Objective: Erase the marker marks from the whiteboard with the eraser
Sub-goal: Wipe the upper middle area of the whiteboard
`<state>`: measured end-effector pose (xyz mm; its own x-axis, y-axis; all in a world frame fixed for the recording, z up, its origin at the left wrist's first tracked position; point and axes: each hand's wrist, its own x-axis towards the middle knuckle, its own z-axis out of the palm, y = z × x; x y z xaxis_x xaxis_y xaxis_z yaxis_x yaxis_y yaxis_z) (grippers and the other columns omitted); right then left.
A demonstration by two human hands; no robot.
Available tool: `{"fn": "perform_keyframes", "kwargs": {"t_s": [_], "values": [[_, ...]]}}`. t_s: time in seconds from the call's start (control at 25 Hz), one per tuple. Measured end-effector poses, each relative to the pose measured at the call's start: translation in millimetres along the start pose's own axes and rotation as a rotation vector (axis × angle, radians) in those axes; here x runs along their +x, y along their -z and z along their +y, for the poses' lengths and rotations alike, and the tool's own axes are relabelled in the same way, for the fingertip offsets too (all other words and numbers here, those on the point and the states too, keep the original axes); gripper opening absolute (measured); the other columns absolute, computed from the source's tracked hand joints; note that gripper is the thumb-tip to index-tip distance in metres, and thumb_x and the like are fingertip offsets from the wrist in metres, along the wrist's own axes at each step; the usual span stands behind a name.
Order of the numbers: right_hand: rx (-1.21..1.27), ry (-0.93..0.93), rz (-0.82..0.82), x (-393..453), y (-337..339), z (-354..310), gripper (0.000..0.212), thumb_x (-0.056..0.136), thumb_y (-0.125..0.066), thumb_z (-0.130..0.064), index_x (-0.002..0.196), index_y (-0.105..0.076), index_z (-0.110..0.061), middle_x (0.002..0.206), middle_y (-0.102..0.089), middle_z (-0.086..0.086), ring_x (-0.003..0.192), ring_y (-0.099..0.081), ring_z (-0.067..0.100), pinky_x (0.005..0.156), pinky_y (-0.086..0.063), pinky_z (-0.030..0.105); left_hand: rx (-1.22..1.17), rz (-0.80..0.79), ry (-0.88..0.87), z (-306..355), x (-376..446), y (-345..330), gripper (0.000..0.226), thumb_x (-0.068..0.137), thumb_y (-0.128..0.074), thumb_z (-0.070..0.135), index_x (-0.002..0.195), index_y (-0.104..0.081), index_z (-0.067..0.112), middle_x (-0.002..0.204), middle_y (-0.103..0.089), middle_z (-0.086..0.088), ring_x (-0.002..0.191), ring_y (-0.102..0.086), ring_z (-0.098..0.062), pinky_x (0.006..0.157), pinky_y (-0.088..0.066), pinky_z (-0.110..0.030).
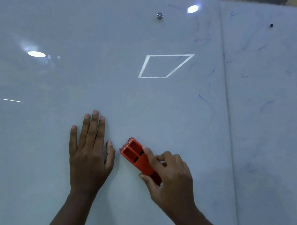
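A glossy white whiteboard [142, 103] fills the view. My right hand [167, 175] grips an orange eraser [135, 153], pressed flat against the board below its middle. The eraser's upper end points up and to the left. My left hand [90, 153] lies flat on the board just left of the eraser, fingers spread and holding nothing. Faint blue marker strokes [206, 101] curl down the board to the right of the eraser. More thin blue strokes [265, 105] are scattered on the panel at the far right.
A vertical seam [227, 100] splits the board into two panels. A round metal mount [159, 15] sits near the top edge, and a small dark spot [271, 25] marks the right panel. Ceiling lights reflect as bright ovals and a square outline [165, 65].
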<state>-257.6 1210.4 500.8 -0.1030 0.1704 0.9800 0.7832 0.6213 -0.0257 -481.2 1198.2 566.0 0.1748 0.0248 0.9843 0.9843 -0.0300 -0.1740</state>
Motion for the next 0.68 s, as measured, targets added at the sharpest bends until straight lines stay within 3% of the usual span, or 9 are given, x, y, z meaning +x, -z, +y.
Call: {"fn": "perform_keyframes", "kwargs": {"t_s": [0.16, 0.36, 0.56, 0.68], "values": [[0.012, -0.230, 0.112, 33, 18, 31, 0.070, 0.085, -0.065, -0.059, 0.150, -0.052, -0.038, 0.095, -0.053, -0.007, 0.086, -0.054, 0.020, 0.068, -0.054, 0.038, 0.004, -0.005, 0.006, 3, -20, 3, 0.067, 0.103, -0.047, 0.023, 0.165, -0.030, 0.001, 0.175, -0.024, -0.015, 0.162, -0.024, -0.032, 0.130, -0.020, -0.059], [0.040, -0.540, 0.188, 12, 26, 71, 0.078, 0.090, -0.074, -0.051, 0.157, -0.036, -0.038, 0.093, -0.049, -0.005, 0.086, -0.056, 0.020, 0.067, -0.059, 0.041, 0.001, -0.043, 0.004, 6, -51, 5, 0.066, 0.105, -0.046, 0.024, 0.165, -0.030, 0.001, 0.174, -0.024, -0.017, 0.162, -0.023, -0.034, 0.130, -0.017, -0.062], [0.070, -0.521, 0.120, -4, 22, 61, 0.080, 0.089, -0.076, -0.044, 0.158, -0.036, -0.035, 0.094, -0.049, -0.004, 0.084, -0.056, 0.021, 0.070, -0.059, 0.042, 0.008, -0.059, 0.009, 10, -65, 5, 0.068, 0.104, -0.048, 0.023, 0.165, -0.029, 0.001, 0.174, -0.023, -0.017, 0.162, -0.022, -0.034, 0.130, -0.014, -0.064], [0.053, -0.401, 0.036, -16, 13, 28, 0.078, 0.085, -0.070, -0.046, 0.157, -0.043, -0.031, 0.094, -0.050, -0.003, 0.084, -0.053, 0.022, 0.072, -0.053, 0.039, 0.007, -0.058, 0.020, 11, -66, 6, 0.068, 0.104, -0.049, 0.023, 0.165, -0.029, 0.001, 0.174, -0.023, -0.017, 0.162, -0.022, -0.035, 0.130, -0.014, -0.063]]}}
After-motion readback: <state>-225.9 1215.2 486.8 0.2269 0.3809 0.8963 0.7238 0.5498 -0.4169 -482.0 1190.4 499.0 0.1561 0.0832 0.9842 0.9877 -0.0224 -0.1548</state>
